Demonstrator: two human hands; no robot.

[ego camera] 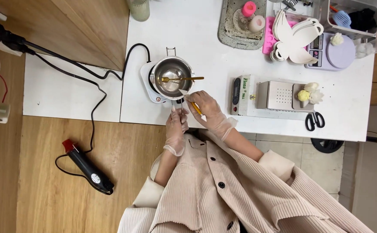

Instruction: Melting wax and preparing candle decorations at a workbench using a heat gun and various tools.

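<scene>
From the head camera, a white table (197, 26) stands over a floor that is wood planks on the left and pale tile under its right end. A second white board (54, 92) lies on the wood, crossed by a black cable; a black heat gun (89, 167) with a red tip lies on the planks.

Counted on the table: one steel pot (173, 77) on one small white hotplate (150, 84), one gold spoon (180, 79) laid in the pot, one pair of black scissors (315, 120), one steel box (279, 95) bearing three small flower shapes — one yellow, two white — one lilac scale (333, 52), and a stack of white butterfly cutouts (298, 36).

Both hands wear thin clear gloves, with cream ribbed sleeves behind. The left hand (176, 125) is closed around the pot's handle at the near table edge, fingers pointing toward the pot. The right hand (208, 110) pinches a yellow stick (196, 108) — its tip at the pot's near rim.
</scene>
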